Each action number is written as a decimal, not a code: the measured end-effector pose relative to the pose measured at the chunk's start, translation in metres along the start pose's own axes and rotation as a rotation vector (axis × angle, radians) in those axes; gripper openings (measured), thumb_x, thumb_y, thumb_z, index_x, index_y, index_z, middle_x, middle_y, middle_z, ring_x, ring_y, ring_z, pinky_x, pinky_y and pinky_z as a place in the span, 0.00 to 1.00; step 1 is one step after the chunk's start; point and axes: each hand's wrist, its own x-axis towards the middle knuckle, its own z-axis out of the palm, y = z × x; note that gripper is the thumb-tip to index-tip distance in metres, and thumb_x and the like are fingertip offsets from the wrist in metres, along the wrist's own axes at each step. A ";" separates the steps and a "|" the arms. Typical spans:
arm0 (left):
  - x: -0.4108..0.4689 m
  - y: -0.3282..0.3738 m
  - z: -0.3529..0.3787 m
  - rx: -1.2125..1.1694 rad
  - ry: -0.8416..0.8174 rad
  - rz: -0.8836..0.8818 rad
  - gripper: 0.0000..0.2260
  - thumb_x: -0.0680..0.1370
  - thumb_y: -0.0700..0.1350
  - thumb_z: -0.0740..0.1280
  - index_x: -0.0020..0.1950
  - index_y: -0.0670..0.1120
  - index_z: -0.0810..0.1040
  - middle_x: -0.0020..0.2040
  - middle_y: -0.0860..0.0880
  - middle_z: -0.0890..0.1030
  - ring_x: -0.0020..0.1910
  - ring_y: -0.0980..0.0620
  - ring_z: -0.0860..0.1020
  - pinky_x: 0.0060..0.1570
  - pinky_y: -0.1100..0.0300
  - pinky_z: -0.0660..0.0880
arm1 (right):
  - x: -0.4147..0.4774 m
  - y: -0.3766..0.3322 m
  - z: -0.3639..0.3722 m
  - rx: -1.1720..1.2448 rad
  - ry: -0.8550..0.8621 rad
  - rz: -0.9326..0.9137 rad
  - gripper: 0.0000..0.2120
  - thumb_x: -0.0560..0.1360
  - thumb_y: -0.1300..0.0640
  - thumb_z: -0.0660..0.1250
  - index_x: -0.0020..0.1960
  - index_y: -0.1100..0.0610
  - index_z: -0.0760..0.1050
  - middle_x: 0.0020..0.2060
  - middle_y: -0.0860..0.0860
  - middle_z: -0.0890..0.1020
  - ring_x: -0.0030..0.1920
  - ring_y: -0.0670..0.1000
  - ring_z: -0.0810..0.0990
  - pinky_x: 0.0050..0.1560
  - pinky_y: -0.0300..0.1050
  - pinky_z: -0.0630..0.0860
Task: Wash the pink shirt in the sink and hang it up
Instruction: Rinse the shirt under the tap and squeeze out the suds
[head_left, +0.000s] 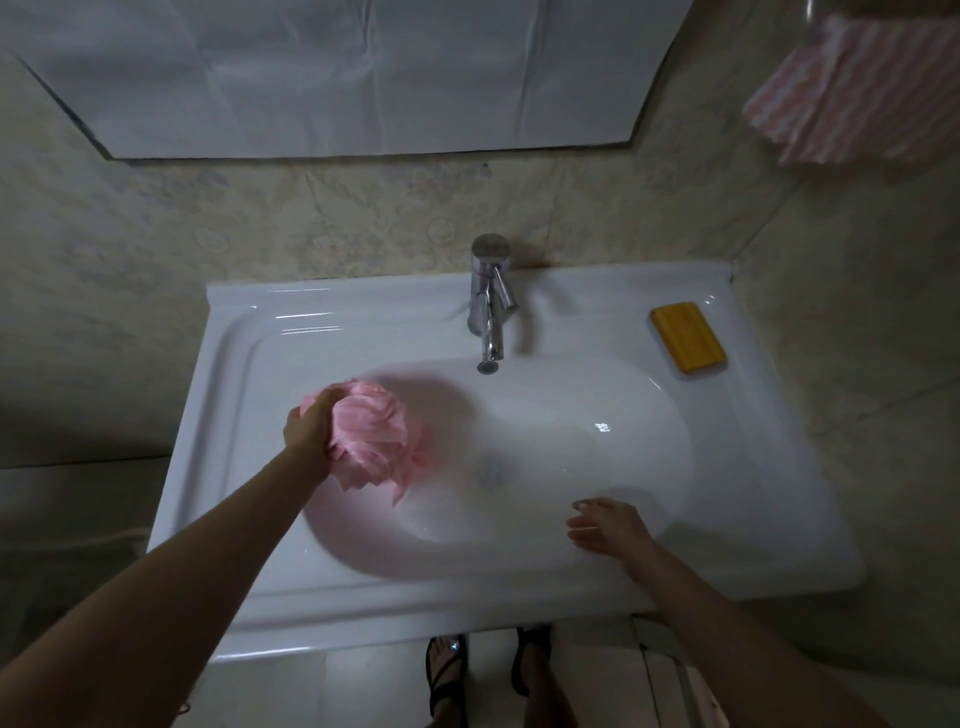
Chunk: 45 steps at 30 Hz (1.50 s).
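The pink shirt (371, 436) is held bunched over the sink (753, 441) at centre left, clamped in the fingers of the left hand (310, 427); the right hand (609, 527), fingers apart, is seen empty at lower right.

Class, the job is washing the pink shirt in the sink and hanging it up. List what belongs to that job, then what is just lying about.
Belongs to the job: pink shirt, bunched in the left hand; sink; tap; yellow soap bar, probably; right hand, open over the sink.
Lying about: striped cloth hanging top right; white sheet on the wall.
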 end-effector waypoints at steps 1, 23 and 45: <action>-0.002 0.001 0.000 0.008 0.002 0.006 0.27 0.62 0.53 0.74 0.57 0.44 0.79 0.50 0.43 0.83 0.47 0.44 0.82 0.44 0.56 0.80 | 0.000 0.000 0.000 0.006 -0.001 -0.005 0.04 0.77 0.65 0.63 0.50 0.64 0.76 0.37 0.61 0.80 0.28 0.52 0.80 0.28 0.39 0.78; -0.014 0.004 0.006 -0.009 0.026 0.123 0.10 0.73 0.48 0.67 0.51 0.46 0.82 0.44 0.43 0.82 0.40 0.46 0.80 0.34 0.61 0.75 | 0.063 -0.012 0.079 -1.103 -0.035 -0.322 0.22 0.77 0.51 0.63 0.70 0.46 0.66 0.65 0.53 0.76 0.61 0.54 0.76 0.58 0.45 0.72; 0.012 -0.012 0.000 0.026 -0.011 0.162 0.13 0.75 0.49 0.65 0.55 0.45 0.81 0.47 0.43 0.83 0.43 0.46 0.82 0.34 0.61 0.77 | 0.114 0.003 0.110 -1.348 -0.041 -0.775 0.11 0.76 0.59 0.63 0.57 0.58 0.77 0.53 0.59 0.79 0.53 0.60 0.79 0.50 0.46 0.73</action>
